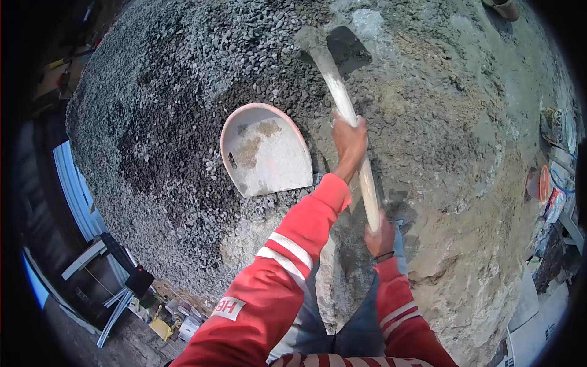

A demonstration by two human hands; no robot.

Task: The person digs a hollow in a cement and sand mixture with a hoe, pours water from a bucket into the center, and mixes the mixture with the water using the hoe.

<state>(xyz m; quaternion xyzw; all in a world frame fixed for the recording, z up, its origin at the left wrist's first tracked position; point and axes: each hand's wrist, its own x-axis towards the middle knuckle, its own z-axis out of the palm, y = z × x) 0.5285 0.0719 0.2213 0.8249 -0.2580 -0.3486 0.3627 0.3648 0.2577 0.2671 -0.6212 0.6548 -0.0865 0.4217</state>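
Both my hands grip the pale wooden handle of a hoe [369, 191]. My left hand [350, 142] is closed around the middle of the handle. Lower down, my right hand [380, 237] wraps the handle's near end. At the far end, the dark, dirt-caked hoe blade [348, 50] rests at the edge of the gravel and damp sandy material. To the left of the handle lies a shallow scoop-shaped pan [275, 156] with a worn pinkish rim and a slot in its side. Some grit sticks to the inside of the pan.
Grey gravel [183, 67] spreads over the left, with brownish sandy ground [452, 183] to the right. Corrugated metal sheets [76, 189] and strips lie at far left. An orange bucket [538, 183] and assorted items stand at the right edge. Part of a container [504, 8] shows at top right.
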